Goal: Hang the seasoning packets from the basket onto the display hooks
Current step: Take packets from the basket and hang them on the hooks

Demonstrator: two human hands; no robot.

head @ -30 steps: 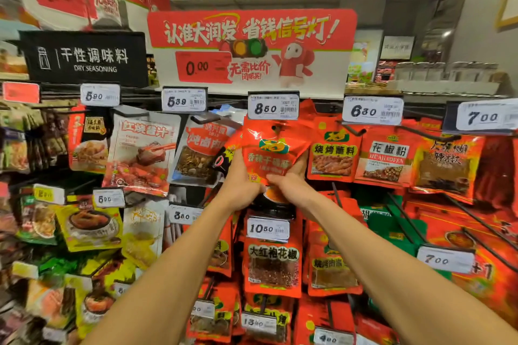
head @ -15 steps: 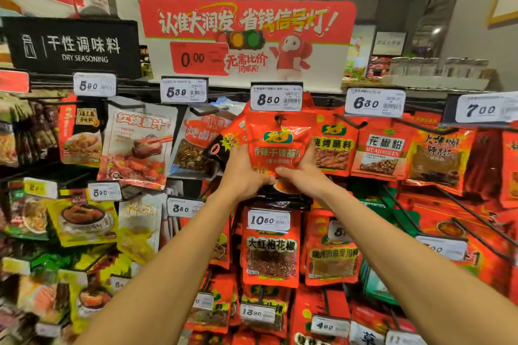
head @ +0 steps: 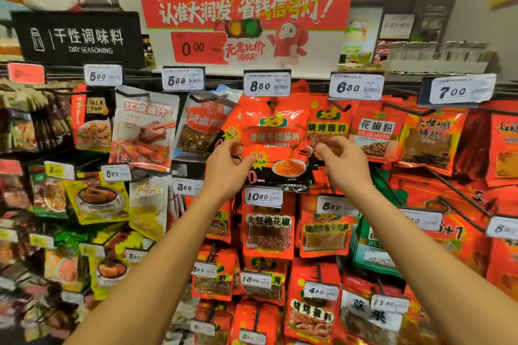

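Observation:
A red seasoning packet (head: 276, 143) hangs from the display hook (head: 269, 103) under the 8.50 price tag (head: 266, 84), its whole front showing. My left hand (head: 227, 169) is at its lower left edge, fingers loosely curled, thumb just touching the packet's corner. My right hand (head: 346, 164) is beside the packet's right edge, fingers loosely curled and holding nothing. The basket is out of view.
Rows of hooks carry more packets: white and grey ones (head: 145, 126) to the left, red ones (head: 375, 131) to the right, others (head: 269, 230) below. Bare hook rods (head: 459, 193) stick out at the right. A red promo sign (head: 246, 25) stands above.
Both hands gripped the packet's lower part and lifted it to the hook. Now they have moved apart to its sides, and the packet hangs by itself.

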